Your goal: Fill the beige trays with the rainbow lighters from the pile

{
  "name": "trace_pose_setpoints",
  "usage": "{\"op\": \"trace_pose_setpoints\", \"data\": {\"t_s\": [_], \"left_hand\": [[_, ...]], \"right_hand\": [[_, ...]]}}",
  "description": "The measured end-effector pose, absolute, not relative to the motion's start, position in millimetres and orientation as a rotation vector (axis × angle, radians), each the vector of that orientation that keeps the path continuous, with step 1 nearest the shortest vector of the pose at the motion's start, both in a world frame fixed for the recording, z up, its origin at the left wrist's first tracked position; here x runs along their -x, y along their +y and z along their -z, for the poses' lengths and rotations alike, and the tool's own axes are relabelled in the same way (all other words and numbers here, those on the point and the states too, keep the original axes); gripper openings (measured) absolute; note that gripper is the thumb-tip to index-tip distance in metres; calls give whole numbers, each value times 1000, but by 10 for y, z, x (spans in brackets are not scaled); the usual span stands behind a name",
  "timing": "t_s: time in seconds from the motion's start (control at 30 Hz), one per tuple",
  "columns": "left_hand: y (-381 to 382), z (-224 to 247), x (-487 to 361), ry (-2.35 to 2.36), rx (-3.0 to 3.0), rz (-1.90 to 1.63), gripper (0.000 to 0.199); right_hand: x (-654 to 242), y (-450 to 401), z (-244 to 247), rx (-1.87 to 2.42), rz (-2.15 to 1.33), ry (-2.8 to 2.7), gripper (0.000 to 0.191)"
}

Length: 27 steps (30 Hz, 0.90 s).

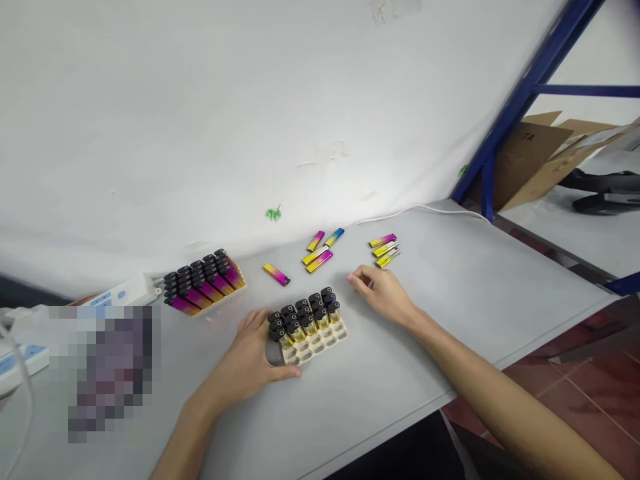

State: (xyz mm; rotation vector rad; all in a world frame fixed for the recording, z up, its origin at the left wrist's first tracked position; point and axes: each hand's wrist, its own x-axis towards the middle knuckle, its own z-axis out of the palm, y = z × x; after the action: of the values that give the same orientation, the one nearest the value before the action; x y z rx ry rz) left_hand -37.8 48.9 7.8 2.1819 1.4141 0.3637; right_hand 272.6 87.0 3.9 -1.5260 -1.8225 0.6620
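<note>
A cream tray [320,347] with rows of slots stands near the middle of the table. Its back rows hold several black-topped lighters [309,323] with clear yellowish bodies, upright; the front slots show no lighters. My left hand [255,357] grips the tray's left end, thumb at the front corner and fingers behind. To the right of the tray, my right hand [383,292] rests with curled fingers and no visible object in them. Just beyond it lie three lighters [385,250] side by side. More loose purple, yellow and blue lighters [317,257] lie behind the tray.
A second tray [220,303], filled with purple-orange lighters, stands at the back left. Farther left are a white power strip [120,293] and a blurred-out patch. A white cable [425,207] follows the wall. Cardboard boxes [530,160] stand beyond the blue frame [520,100] at right.
</note>
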Motion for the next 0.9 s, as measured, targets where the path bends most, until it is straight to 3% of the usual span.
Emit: {"op": "trace_pose_setpoints", "data": {"t_s": [0.9], "left_hand": [[468,-139,351,1367,-2204,-366,81]], "right_hand": [[-2666,840,-27,1549,-597,-1902,31]]}}
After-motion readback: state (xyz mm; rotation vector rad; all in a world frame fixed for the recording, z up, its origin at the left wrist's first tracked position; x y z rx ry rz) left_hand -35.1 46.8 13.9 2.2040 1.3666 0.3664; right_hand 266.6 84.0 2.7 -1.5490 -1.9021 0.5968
